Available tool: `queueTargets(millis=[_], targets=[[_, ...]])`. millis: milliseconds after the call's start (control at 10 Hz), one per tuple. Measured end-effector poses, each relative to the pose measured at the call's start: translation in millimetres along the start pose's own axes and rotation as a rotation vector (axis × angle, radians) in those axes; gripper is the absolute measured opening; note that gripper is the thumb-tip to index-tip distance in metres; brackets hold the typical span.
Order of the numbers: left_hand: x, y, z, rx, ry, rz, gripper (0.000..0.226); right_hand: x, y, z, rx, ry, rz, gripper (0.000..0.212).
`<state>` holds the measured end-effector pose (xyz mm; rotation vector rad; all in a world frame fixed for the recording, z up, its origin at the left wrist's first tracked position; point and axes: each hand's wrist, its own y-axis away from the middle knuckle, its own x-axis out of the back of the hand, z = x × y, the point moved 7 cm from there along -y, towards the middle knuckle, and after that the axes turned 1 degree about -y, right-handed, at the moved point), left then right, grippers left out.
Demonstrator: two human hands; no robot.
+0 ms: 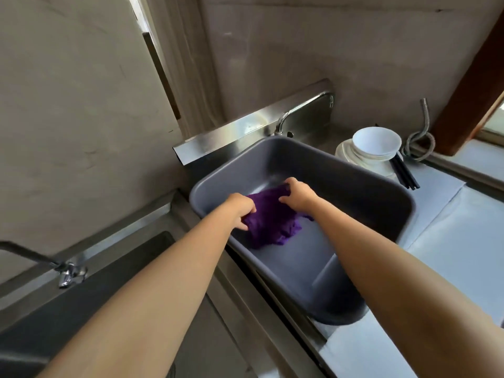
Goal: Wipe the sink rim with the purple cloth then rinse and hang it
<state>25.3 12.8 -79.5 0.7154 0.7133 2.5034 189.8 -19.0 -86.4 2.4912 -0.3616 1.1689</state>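
while both hands reach down into the grey basin (381, 184), the purple cloth (270, 225) lies bunched on the basin floor between them, in its far-left part. the left hand (241, 211) has its grip on the cloth's 9 o'clock edge, fingers curled into the fabric. the right hand (298, 197) holds the 1 o'clock edge, fingers hooked over the fold and thumb stretched back toward the left. neither grip is wide; each is closed on cloth

the cloth's long axis runs roughly 12 to 6 o'clock, with a loose tail spilling toward 4 o'clock by the right forearm. the faucet (283, 122) stands at 12 o'clock from the cloth, beyond the basin's far wall, and no water shows running. the steel sink rim (240, 271) runs along the basin's 7 o'clock side, just under the left forearm

my read is that the left hand is the nearer one for carrying the cloth onto that rim, while the right is better placed for the faucet. whether this is gathering or rinsing i cannot tell

white bowls (376, 141) and dark chopsticks (405, 173) sit on the surface at 2 o'clock, well apart from the hands
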Motion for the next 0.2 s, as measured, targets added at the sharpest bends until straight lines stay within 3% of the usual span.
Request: queueTargets(millis=[100, 200], targets=[[14.3, -13.7, 0.0, -0.010, -0.116, 0.122, 0.043, -12.7, 1.3, -9.9, 0.014, 0.060, 0.035, 0.072], [23.8, -17.0, 5.2, -0.052, -0.237, 0.184, 0.035, -19.2, 1.2, -15.4, 0.018, 0.148, -0.016, 0.075]])
